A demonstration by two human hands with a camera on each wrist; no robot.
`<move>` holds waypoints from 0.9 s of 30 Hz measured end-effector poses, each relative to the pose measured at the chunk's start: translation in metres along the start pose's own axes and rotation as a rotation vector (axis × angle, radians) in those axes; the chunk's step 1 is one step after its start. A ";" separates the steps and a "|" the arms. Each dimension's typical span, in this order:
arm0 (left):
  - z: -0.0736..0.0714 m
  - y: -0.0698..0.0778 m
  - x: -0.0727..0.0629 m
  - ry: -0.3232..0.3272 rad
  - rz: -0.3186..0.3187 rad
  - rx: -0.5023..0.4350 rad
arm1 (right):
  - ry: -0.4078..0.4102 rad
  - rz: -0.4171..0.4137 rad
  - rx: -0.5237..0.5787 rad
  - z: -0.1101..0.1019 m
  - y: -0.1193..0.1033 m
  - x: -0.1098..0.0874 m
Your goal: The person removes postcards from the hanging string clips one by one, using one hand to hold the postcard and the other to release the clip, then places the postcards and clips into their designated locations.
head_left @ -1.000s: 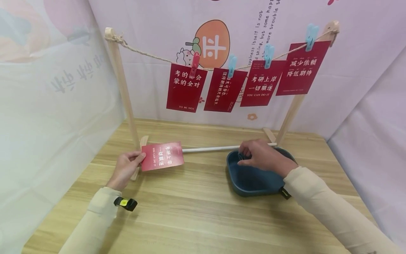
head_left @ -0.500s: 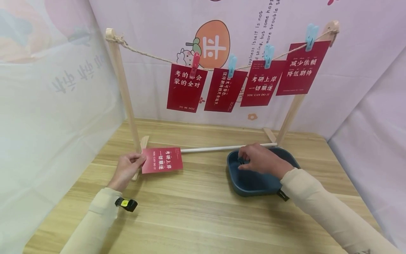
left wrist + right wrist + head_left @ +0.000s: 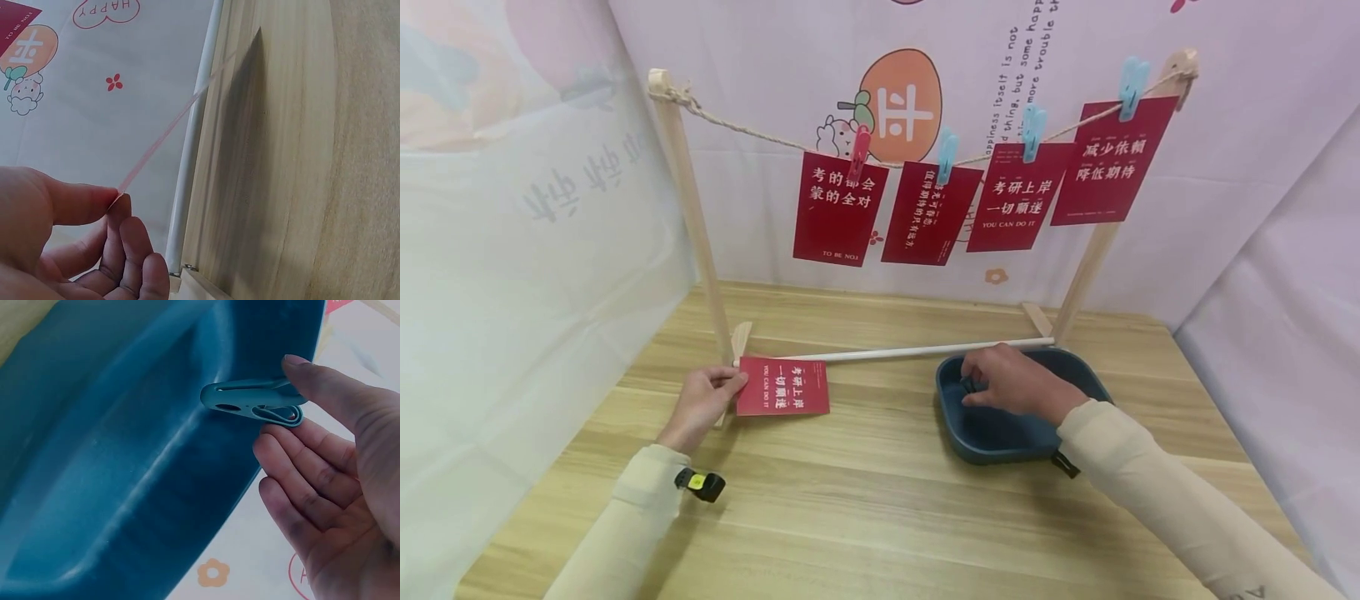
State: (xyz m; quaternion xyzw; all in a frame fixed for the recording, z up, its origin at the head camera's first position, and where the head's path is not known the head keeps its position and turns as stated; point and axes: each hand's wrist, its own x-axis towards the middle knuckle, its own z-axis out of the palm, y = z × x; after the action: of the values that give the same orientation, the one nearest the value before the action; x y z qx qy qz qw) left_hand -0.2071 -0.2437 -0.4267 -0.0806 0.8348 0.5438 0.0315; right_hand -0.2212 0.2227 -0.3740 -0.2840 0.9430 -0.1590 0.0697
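At the left, my left hand [image 3: 696, 408] pinches the left edge of a red card [image 3: 786, 387] printed with white characters. The left wrist view shows that card edge-on, between thumb and index finger, held up over the wooden table [image 3: 294, 156]. My right hand [image 3: 1018, 383] reaches over a dark blue basin [image 3: 1000, 454]. It pinches a light blue clothespin [image 3: 240, 397] by its handle end; the other fingers are loosely bent below. The clothespin's nose points into the basin. In the head view the hand mostly hides the clothespin.
A twine line [image 3: 748, 131] sags between two wooden posts [image 3: 688, 208]. Several red cards [image 3: 838, 212] hang from it by one red clothespin [image 3: 860, 150] and several blue ones. A white rod [image 3: 887, 354] joins the posts low down. Printed cloth [image 3: 760, 233] stands behind.
The red card in my left hand has dropped slightly and its face now tilts more toward the viewer. My right hand stays over the basin with only a slight shift.
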 end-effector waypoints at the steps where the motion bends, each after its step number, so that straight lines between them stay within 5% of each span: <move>1: 0.000 0.000 0.000 0.000 -0.001 0.005 | -0.002 -0.005 0.003 0.001 0.000 0.001; 9: -0.002 -0.003 0.002 -0.004 -0.011 0.034 | -0.015 -0.034 0.006 0.006 0.001 0.006; 27: -0.003 -0.005 0.003 0.013 0.018 0.265 | -0.078 0.008 -0.008 0.015 0.000 0.009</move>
State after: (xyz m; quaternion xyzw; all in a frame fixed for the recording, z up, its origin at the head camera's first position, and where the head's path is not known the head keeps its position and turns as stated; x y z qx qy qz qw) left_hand -0.2086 -0.2484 -0.4310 -0.0717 0.9002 0.4285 0.0313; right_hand -0.2258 0.2141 -0.3882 -0.2865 0.9412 -0.1440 0.1059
